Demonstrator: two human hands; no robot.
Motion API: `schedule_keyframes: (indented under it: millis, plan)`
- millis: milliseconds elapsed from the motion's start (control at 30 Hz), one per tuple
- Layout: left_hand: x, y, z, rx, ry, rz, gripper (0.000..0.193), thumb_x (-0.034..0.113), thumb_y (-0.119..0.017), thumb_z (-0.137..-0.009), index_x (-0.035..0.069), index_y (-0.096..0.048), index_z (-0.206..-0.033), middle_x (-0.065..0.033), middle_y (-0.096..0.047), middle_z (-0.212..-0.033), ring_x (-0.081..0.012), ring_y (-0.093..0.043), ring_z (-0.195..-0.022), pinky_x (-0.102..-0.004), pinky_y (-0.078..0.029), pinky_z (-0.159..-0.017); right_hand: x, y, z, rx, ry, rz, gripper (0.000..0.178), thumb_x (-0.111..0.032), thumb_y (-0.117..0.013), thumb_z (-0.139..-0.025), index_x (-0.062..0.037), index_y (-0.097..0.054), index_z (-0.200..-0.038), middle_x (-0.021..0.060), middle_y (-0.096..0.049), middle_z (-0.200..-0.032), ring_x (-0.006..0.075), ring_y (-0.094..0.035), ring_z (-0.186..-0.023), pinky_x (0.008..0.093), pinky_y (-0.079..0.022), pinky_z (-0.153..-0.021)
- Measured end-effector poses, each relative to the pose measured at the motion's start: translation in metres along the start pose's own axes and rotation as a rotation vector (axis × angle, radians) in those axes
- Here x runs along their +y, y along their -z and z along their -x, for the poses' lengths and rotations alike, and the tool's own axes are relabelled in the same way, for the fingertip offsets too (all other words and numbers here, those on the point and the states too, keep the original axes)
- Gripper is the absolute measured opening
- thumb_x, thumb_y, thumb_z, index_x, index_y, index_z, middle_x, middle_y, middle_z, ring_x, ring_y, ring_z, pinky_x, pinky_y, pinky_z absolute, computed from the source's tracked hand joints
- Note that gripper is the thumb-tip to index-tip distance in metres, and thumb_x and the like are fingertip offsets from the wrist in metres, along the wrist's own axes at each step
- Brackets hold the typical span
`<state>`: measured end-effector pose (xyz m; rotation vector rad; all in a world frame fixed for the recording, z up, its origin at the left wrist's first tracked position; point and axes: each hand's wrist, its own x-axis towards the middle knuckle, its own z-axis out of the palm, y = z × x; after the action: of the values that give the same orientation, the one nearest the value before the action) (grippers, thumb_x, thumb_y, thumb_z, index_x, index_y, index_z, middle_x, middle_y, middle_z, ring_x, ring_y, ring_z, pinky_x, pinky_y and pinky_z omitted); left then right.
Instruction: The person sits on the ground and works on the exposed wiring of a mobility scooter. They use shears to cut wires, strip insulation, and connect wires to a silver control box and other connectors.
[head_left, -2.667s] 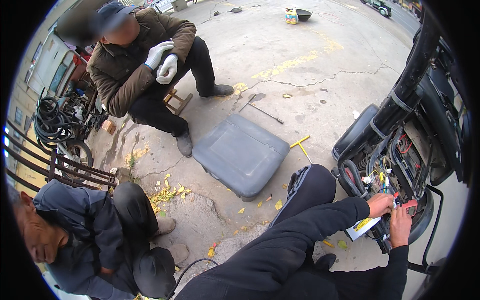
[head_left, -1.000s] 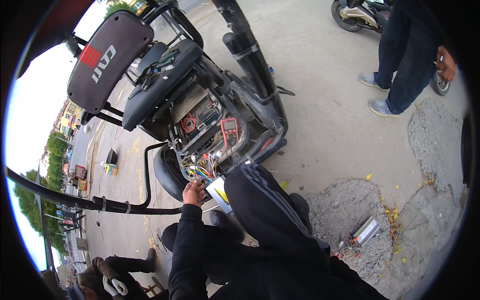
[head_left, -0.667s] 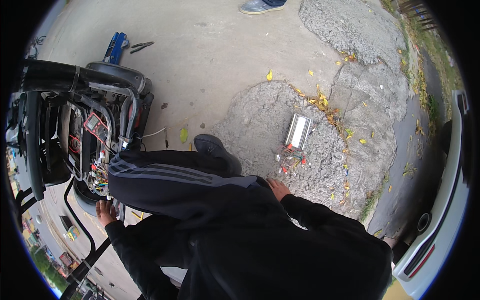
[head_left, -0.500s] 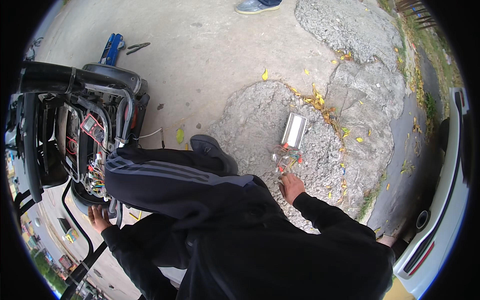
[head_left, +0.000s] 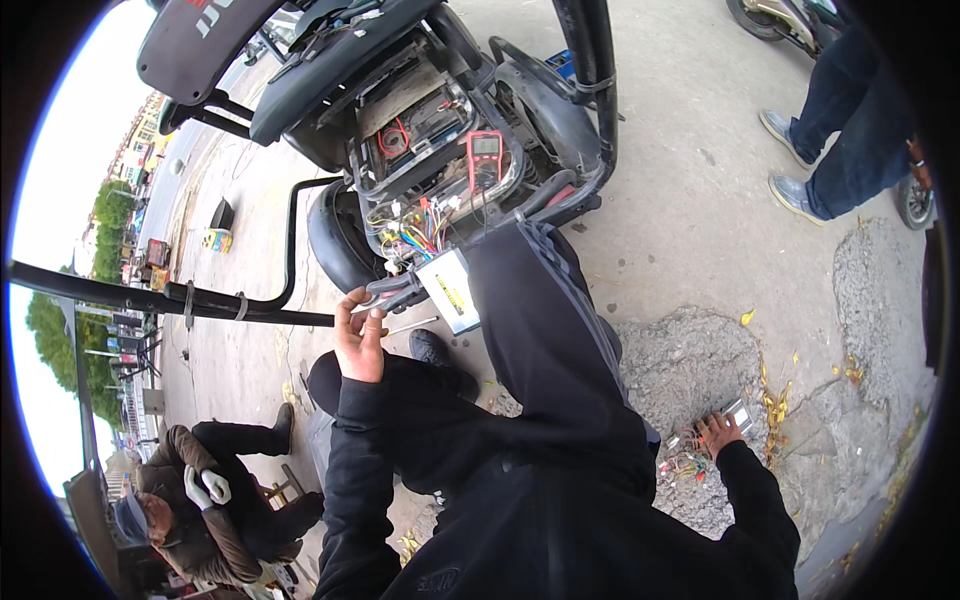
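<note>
My right hand reaches down to the ground and grips a silver finned metal box, likely a motor controller, near its wired end. Coloured leads with plugs spill from that box. My left hand is raised by the vehicle's dark frame, fingers apart and nothing in it. Just right of it, a white-faced metal box with a label rests against the vehicle beside my knee. A bundle of coloured wires and connectors lies in the vehicle's open bay. A red multimeter sits above them.
A black tube of the vehicle frame crosses at left. One person sits at lower left with gloved hands; another person's legs stand at upper right. Rough concrete with yellow leaves lies at right.
The view has swung left, bringing the vehicle and two people further into sight. My right hand has gone from the leads onto the silver box. My left hand is now raised.
</note>
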<state>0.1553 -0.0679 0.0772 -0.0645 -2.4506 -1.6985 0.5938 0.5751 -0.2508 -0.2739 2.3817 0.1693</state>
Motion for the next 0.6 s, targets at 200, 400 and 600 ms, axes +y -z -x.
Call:
schedule_keyframes:
  millis: [200,400,600]
  plan:
    - [0.000,-0.001,0.036,0.017,0.115,-0.021,0.046,0.015,-0.071,-0.108,0.001,-0.055,-0.149,-0.0057,-0.065,-0.136,-0.0119,-0.071,-0.101,-0.0269,-0.058,-0.080,0.026,0.024,0.038,0.248,-0.765,-0.393,0.074,-0.019,-0.077,-0.085,-0.0063,-0.049,-0.153,0.0184,-0.061,-0.148,0.0376,-0.052,-0.146,0.0531,-0.040,-0.122]
    - [0.016,-0.021,0.037,-0.051,0.051,0.096,0.038,0.010,-0.068,-0.110,0.000,-0.058,-0.145,-0.0065,-0.068,-0.130,-0.0117,-0.070,-0.101,-0.0265,-0.056,-0.080,0.120,0.193,0.127,1.195,-1.179,-0.644,0.093,-0.024,-0.101,-0.080,0.0063,-0.050,-0.152,0.0212,-0.068,-0.141,0.0291,-0.067,-0.124,0.0414,-0.051,-0.113]
    - [0.051,-0.034,0.038,-0.157,-0.115,-0.010,0.028,0.007,-0.070,-0.106,-0.001,-0.067,-0.133,-0.0086,-0.070,-0.124,-0.0131,-0.072,-0.099,-0.0267,-0.057,-0.080,0.048,0.500,0.120,1.732,-0.456,-0.895,0.093,-0.026,-0.102,-0.077,0.0034,-0.052,-0.150,0.0179,-0.068,-0.135,0.0280,-0.068,-0.122,0.0411,-0.053,-0.107]
